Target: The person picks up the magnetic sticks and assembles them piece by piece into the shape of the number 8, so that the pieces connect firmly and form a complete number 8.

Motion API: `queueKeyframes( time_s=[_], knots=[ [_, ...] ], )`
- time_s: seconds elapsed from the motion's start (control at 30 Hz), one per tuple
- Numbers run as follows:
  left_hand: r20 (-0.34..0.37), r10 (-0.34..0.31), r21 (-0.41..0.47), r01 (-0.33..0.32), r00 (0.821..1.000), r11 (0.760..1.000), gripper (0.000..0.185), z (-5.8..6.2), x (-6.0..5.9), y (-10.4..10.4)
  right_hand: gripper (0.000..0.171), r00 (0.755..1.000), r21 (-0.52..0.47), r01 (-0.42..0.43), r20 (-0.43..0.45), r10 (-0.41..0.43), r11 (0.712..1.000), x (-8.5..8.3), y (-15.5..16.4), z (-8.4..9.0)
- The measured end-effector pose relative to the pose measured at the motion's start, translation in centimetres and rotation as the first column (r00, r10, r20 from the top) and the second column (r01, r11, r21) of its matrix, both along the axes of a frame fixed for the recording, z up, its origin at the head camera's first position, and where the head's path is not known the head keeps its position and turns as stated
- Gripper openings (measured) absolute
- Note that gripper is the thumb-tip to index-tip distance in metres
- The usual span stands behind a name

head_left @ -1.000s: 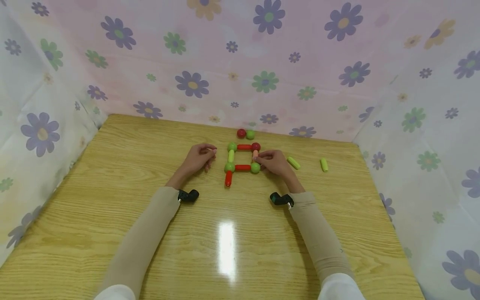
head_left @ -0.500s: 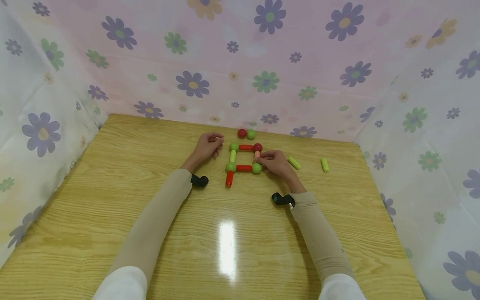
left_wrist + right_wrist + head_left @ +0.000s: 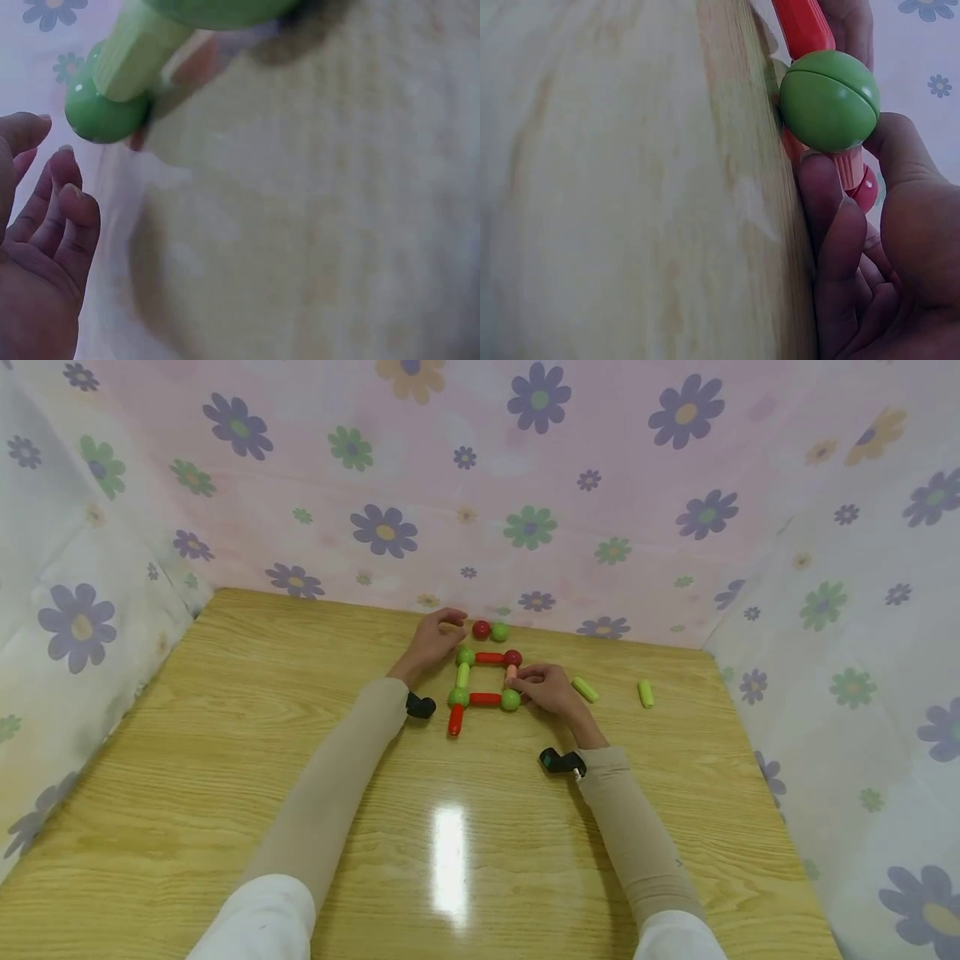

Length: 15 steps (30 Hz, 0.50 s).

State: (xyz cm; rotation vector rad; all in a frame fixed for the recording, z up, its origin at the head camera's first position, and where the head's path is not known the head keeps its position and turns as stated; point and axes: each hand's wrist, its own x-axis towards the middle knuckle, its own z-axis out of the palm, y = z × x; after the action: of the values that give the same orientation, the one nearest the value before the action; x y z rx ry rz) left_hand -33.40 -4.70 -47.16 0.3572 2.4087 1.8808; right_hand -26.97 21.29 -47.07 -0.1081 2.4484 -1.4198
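A square of balls and rods lies on the table, with green balls (image 3: 510, 699) at three corners and a dark red ball (image 3: 512, 657) at the far right one. My right hand (image 3: 551, 690) pinches the salmon-pink rod (image 3: 849, 169) on its right side, between thumb and fingers. A red rod (image 3: 455, 721) sticks out toward me from the near left corner. My left hand (image 3: 435, 640) holds nothing; its fingers are parted and loosely bent just left of a loose red ball (image 3: 482, 629). Beside that ball sits a loose green ball (image 3: 499, 632).
Two loose yellow-green rods, a nearer one (image 3: 585, 689) and a farther one (image 3: 646, 694), lie right of my right hand. Flower-print cloth (image 3: 465, 485) stands behind the wooden table (image 3: 360, 860) and along both sides.
My left hand has moved away from me and to the right, from left of the square to beside the loose red ball. My right hand keeps its pinch in place.
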Motion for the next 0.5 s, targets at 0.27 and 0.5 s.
queueKeyframes(
  time_s=[0.27,0.5],
  knots=[
    [-0.064,-0.096,-0.126,0.088,0.993,0.988,0.038,1.8,-1.1,0.8,0.042,1.0,-0.014,-0.001,0.008,0.001,1.0,0.1,0.0,0.2],
    [-0.059,-0.237,-0.334,0.204,0.97,0.92,0.036,2.4,-1.7,1.7,0.041,1.0,0.002,0.005,0.0,-0.005,1.0,-0.1,0.1,-0.3]
  ],
)
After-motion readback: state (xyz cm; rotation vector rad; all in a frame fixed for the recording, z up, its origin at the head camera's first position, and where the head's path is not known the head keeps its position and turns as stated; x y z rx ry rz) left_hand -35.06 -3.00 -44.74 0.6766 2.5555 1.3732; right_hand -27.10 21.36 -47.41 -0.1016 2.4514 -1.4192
